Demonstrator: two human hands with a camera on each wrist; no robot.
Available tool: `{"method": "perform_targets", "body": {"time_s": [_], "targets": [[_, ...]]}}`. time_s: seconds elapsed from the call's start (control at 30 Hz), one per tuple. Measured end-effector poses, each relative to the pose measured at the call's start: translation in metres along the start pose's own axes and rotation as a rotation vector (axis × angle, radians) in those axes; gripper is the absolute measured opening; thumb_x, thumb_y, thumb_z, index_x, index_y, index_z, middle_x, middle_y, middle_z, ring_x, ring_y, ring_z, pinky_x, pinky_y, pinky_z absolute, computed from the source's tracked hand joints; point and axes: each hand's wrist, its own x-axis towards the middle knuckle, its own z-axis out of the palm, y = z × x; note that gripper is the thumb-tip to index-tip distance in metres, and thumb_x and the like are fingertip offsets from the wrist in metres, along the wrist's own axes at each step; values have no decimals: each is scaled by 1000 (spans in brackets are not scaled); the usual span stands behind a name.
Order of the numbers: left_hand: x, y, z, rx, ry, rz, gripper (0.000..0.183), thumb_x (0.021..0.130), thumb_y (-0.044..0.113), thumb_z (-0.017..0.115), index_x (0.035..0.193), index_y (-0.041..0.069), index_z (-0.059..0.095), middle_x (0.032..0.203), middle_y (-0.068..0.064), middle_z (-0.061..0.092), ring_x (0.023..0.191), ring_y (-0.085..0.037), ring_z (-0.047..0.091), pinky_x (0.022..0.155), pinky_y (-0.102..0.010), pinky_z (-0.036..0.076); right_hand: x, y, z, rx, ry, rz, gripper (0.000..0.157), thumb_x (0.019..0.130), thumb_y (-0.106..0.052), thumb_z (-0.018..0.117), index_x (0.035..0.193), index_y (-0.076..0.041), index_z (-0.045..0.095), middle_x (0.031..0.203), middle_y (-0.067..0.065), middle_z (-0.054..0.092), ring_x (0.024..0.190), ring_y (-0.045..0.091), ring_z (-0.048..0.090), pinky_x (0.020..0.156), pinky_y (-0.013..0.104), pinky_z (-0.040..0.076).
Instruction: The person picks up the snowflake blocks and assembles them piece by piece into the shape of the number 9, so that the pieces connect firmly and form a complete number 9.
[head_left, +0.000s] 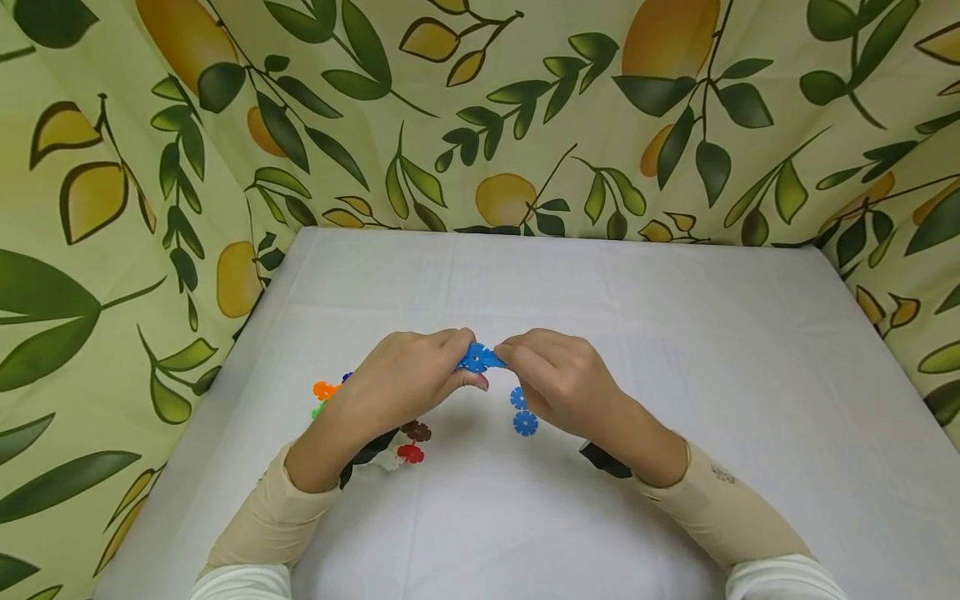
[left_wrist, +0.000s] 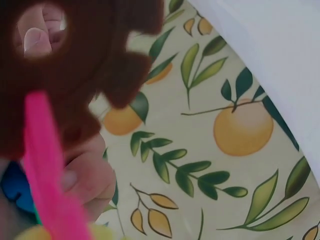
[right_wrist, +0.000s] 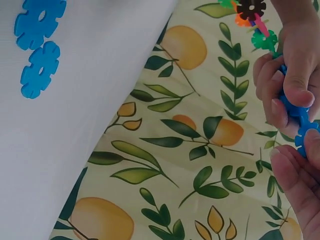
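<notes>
Over the middle of the table, my left hand [head_left: 405,375] grips a blue notched plastic disc [head_left: 477,358] between thumb and fingers. From the right, my right hand [head_left: 566,379] pinches a second blue disc [right_wrist: 301,142] against it, edges meeting. Several coloured discs run in a linked chain from the left hand, among them a green disc [right_wrist: 264,39] and a dark brown disc [right_wrist: 251,8]. Close to the left wrist camera loom a blurred brown disc [left_wrist: 112,45] and a pink disc [left_wrist: 42,145] seen edge-on.
Two joined blue discs [head_left: 526,423] lie on the white tabletop [head_left: 480,517] below the right hand. Beside the left forearm show a red disc [head_left: 411,453] and an orange disc [head_left: 325,390]. A leaf-and-fruit patterned curtain [head_left: 480,125] surrounds the table's back and sides.
</notes>
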Motion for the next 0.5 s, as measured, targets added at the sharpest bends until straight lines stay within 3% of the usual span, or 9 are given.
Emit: {"method": "perform_targets", "body": {"time_s": [0.17,0.33,0.5], "targets": [[1,-3,-1,-85,-17,-31,34,91,37,74,101,10,57,72,9,48,54,-5,40,48,-19,38,2,0,-1,13,-53,26,4,92,5,64,94,3,62,82,11,69,75,24,71,68,31,59],[2,-5,0,-132,25,-14,30,93,34,73,107,11,59,78,7,58,58,-5,46,51,-20,42,3,2,-5,32,-107,71,15,89,-1,74,100,2,65,86,10,71,78,22,71,70,29,59],[3,-8,3,-109,95,28,25,96,24,66,117,12,63,87,5,63,61,-5,49,51,-19,42,1,9,-10,13,-211,183,28,84,-9,82,107,0,68,92,9,73,82,22,71,69,31,58]]}}
